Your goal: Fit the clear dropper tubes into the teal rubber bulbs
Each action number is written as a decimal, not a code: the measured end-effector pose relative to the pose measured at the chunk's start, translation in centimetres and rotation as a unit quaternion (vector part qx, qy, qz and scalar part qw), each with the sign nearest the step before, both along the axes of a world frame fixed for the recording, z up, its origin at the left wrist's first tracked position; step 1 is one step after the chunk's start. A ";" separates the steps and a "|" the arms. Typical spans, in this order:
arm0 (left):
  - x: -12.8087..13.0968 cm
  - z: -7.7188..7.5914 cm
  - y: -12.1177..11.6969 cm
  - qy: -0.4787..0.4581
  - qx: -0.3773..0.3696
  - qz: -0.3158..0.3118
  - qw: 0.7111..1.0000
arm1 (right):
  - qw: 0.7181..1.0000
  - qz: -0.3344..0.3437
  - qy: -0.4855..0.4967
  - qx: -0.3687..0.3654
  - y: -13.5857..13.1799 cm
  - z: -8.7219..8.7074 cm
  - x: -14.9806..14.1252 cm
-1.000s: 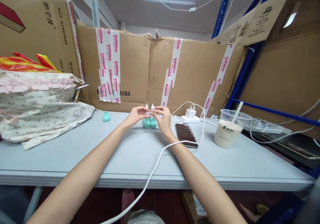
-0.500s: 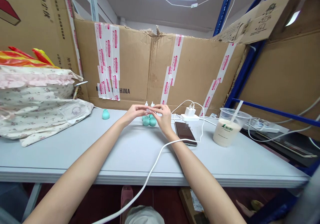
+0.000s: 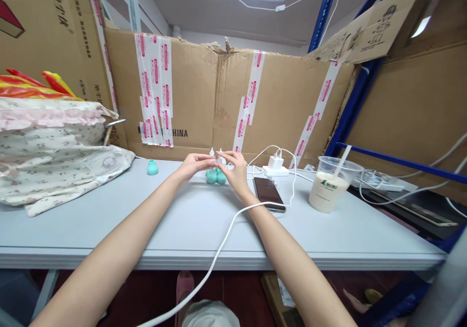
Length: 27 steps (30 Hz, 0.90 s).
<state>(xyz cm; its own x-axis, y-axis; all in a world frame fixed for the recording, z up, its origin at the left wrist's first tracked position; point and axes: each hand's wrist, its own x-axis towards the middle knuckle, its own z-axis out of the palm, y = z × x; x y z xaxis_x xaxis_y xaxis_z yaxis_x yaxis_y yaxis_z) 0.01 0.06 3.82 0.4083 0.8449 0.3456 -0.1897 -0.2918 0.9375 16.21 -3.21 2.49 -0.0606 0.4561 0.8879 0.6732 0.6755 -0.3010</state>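
Observation:
My left hand [image 3: 196,165] and my right hand [image 3: 234,172] meet over the middle of the table. The fingers of both are pinched together around something small and pale, too small to make out. Just behind and below the fingertips stands a cluster of teal rubber bulbs [image 3: 216,176], partly covered by my hands. Pointed white tips [image 3: 212,151] rise above the cluster. Away to the left, a single teal bulb [image 3: 152,167] with an open top and no tip stands on its own.
Right of my hands lie a phone [image 3: 269,194] and a white charger [image 3: 276,164]. A white cable [image 3: 233,225] crosses over my right forearm. A plastic cup [image 3: 328,190] with a straw stands farther right. A floral cloth bag [image 3: 54,142] sits left; cardboard [image 3: 197,88] closes the back.
The fingers have shifted slightly against each other, with the right fingertips a little more raised. The whole view has slid a bit; the bulbs stay where they stood.

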 end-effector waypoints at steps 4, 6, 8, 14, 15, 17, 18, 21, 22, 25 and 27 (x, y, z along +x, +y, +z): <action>-0.1 0.1 0.1 -0.028 0.001 0.013 1.000 | 1.000 0.006 0.009 0.002 -0.2 0.1 0.0; -0.2 0.1 0.1 -0.031 0.010 0.018 0.999 | 1.000 0.013 0.010 0.002 -0.3 0.1 0.0; -0.1 0.2 0.1 -0.032 0.018 0.024 0.999 | 1.000 0.023 0.013 0.005 -0.4 0.0 -0.1; 0.2 0.3 -0.1 -0.044 0.004 -0.011 0.999 | 0.999 0.013 0.034 0.025 -0.2 -0.2 -0.2; 0.3 0.2 -0.1 -0.047 -0.004 -0.025 0.999 | 0.999 0.009 0.035 0.025 -0.2 -0.2 -0.2; 0.3 0.1 0.0 -0.039 -0.011 -0.049 0.998 | 0.999 0.006 0.034 0.020 -0.2 -0.3 -0.3; 0.3 0.0 0.1 -0.028 -0.007 -0.055 0.998 | 0.999 0.005 0.032 0.016 -0.2 -0.3 -0.3; 0.3 -0.3 0.4 0.007 0.020 -0.043 0.999 | 1.000 0.005 0.027 0.010 -0.3 -0.2 -0.3; 0.3 -0.4 0.5 0.012 0.026 -0.035 0.999 | 0.999 0.008 0.029 0.011 -0.3 -0.2 -0.3; 0.2 -0.3 0.4 0.021 0.028 -0.029 0.999 | 0.999 0.018 0.035 0.011 -0.3 -0.1 -0.3; 0.2 -0.1 0.1 0.028 0.024 -0.033 0.999 | 0.999 0.016 0.033 0.007 -0.4 -0.1 -0.2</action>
<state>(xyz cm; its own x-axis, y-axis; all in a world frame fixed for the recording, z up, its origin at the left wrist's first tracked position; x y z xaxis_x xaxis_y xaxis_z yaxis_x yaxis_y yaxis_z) 0.20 0.19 3.74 0.4825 0.7987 0.3596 -0.1576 -0.3247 0.9326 16.00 -3.57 2.39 -0.0158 0.4432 0.8963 0.6298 0.7006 -0.3353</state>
